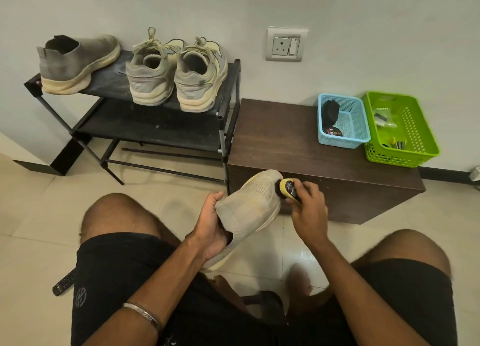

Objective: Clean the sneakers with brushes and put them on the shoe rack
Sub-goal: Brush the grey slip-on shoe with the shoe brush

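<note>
One grey slip-on sneaker (249, 205) is held in the air above the person's lap, toe pointing away toward the wooden bench (324, 148), so that its mesh upper faces the camera and is open to brushing. The left hand (210, 226) grips the heel end, with its fingers apparently tucked into the collar, which steadies the shoe against the push of the tool. The right hand (306, 208) has its fingers curled around a small yellow-backed brush (287, 188), whose dark bristles touch the toe area; cleaning of this shoe appears to be in progress. Its likely mate, a second grey slip-on (78, 62), already stands on the top shelf of the shoe rack (155, 127), beside a laced pair of sneakers (176, 73), heels outward. On the bench, well apart from the hands, a blue basket (342, 119) and a green basket (400, 130) keep supplies within reach.
</note>
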